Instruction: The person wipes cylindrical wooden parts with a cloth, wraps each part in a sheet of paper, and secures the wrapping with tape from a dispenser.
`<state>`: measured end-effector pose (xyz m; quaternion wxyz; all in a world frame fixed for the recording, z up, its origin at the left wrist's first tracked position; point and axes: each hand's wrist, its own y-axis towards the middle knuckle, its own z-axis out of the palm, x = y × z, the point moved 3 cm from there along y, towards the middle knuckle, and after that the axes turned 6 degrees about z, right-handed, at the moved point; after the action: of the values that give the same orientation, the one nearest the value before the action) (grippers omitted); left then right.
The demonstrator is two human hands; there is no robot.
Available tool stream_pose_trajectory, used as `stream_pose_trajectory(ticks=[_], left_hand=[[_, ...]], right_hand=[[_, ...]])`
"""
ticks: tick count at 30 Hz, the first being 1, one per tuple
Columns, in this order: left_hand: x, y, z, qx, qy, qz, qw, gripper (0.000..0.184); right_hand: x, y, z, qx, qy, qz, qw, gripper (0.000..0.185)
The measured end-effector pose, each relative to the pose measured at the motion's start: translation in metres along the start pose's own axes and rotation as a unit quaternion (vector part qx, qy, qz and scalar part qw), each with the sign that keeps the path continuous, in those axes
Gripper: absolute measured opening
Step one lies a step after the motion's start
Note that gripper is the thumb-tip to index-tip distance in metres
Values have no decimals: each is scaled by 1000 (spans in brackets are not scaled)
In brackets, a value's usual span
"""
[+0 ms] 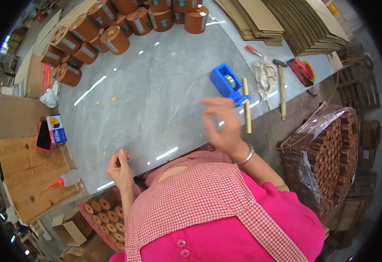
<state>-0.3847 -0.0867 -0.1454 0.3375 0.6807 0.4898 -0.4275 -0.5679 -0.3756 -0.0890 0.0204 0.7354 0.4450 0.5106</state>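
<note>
My right hand [222,124] is over the grey tabletop [156,96], just below a blue tape dispenser [222,80] with a roll in it. Its fingers are apart, and nothing shows between them. At the table's near edge on the left, my left hand [120,169] has its thumb and fingers pressed together; anything between them is too small to make out. Two small light wooden pieces [113,99] lie on the tabletop at left. A wooden stick [246,105] lies beside the dispenser.
Brown cylinders [115,40] are stacked along the far edge. Cardboard sheets [304,26], a red screwdriver [254,51], a cloth [264,78] and a hammer [282,89] lie right. A glue bottle [70,178] and box [56,129] are left. Wrapped cylinders [331,157] stand lower right.
</note>
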Motion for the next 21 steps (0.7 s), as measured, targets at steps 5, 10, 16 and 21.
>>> stream_pose_trajectory(ticks=[5, 10, 16, 21], left_hand=[[-1, -11, 24, 66, -22, 30, 997, 25], [-6, -17, 56, 115, -39, 59, 991, 21], [-12, -25, 69, 127, -8, 98, 987, 15], [-11, -28, 55, 130, 16, 89, 987, 18]], right_hand=[[-33, 3, -69, -122, -174, 78, 974, 56], [-61, 13, -62, 18, -306, 136, 942, 75], [-71, 57, -42, 145, -342, 210, 904, 51], [-75, 70, -45, 109, -358, 200, 906, 47]])
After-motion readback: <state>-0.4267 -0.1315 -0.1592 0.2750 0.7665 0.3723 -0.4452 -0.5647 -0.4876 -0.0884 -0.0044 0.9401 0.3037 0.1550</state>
